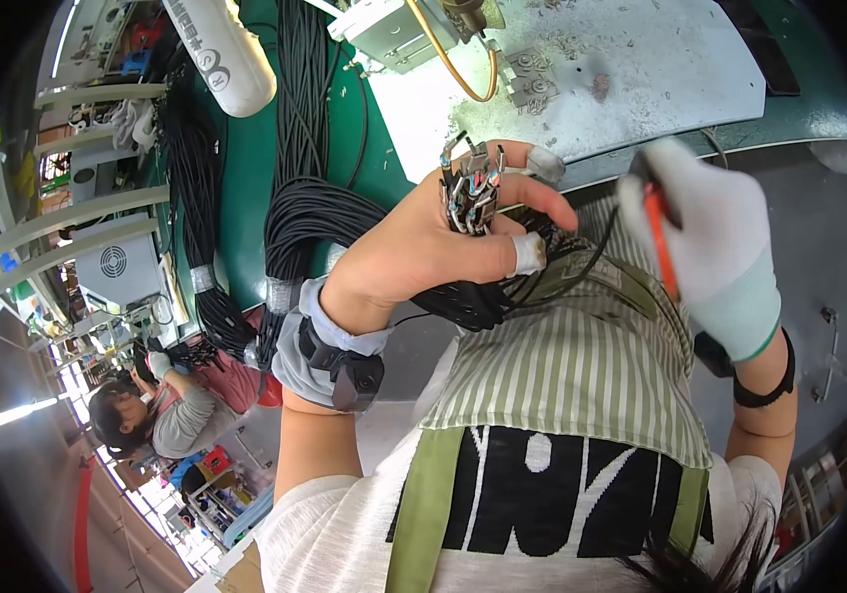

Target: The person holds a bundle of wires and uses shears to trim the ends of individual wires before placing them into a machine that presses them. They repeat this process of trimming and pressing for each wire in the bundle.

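Observation:
My left hand [414, 247], bare but with white covers on some fingertips, is closed around a bunch of black cables. Their ends stand up between thumb and fingers as a cluster of small metal connectors [471, 188] with bits of coloured wire. The black cable lengths [473, 304] hang below the hand over my lap. To the right, my right hand [720, 232] in a white glove grips a tool with a red handle [659, 242]; motion blurs it, and its working end cannot be made out. One loose black cable [596, 257] curves between the two hands.
Thick bundles of black cable [300, 89] lie on the green table [246, 198] at the left. A white board [641, 59] with scraps bears a machine [394, 40] and a metal fixture [532, 79]. A white tube lamp [221, 59] hangs above. Another person [176, 405] works at far left.

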Available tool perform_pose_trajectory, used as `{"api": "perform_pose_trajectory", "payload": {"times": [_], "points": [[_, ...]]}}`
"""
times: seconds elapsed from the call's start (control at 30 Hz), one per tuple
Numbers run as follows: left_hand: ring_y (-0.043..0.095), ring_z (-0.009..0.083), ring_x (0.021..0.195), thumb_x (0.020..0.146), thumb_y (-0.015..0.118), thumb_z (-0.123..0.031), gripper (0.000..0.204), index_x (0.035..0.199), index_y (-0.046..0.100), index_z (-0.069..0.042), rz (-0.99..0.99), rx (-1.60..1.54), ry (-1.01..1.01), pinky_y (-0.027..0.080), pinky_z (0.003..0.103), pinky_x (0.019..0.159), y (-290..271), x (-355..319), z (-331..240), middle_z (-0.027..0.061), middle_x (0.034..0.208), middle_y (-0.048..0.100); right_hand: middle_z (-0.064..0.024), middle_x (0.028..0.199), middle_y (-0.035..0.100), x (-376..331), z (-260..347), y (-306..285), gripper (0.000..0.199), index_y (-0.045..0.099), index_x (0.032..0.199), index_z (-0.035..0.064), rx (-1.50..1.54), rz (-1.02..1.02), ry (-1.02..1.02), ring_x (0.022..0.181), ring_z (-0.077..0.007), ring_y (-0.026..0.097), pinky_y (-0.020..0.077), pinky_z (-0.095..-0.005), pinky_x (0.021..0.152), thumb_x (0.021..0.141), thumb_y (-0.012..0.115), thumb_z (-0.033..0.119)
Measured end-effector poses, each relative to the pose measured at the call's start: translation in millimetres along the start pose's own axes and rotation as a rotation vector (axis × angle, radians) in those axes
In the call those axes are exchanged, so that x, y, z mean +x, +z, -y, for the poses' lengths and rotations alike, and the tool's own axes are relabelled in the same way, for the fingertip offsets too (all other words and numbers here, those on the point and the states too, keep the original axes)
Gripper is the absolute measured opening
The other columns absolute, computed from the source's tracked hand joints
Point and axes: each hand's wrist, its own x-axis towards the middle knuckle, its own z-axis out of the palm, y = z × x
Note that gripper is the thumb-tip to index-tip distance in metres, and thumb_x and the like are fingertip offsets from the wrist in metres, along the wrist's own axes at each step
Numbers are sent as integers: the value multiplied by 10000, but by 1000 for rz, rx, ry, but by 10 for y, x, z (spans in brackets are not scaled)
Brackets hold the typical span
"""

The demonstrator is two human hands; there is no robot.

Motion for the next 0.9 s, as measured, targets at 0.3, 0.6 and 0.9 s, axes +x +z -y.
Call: {"api": "perform_pose_trajectory", "payload": {"times": [0.3, 0.6, 0.9], "points": [[492, 65, 702, 702, 606, 69, 619, 1271, 387, -36, 2, 263, 66, 418, 203, 619, 3, 55, 58, 17, 856, 543, -114, 573, 532, 189, 62, 221, 177, 601, 875, -17, 269, 159, 33, 444, -150, 517, 407, -291, 456, 805, 616, 145], [506, 65, 724, 744, 595, 52, 545, 1248, 397, -19, -75, 201, 25, 432, 217, 622, 72, -1, 122, -1, 821, 531, -53, 569, 566, 200, 128, 92, 129, 590, 832, -27, 628, 237, 423, 421, -86, 520, 402, -244, 411, 817, 571, 100], [588, 125, 756, 799, 512, 96, 443, 1223, 397, 33, -134, 255, 106, 475, 245, 684, 168, -34, 80, 84, 926, 603, -75, 570, 583, 165, -71, 128, 220, 625, 916, -11, 268, 77, -27, 425, -139, 538, 433, -260, 436, 856, 587, 197]]}}
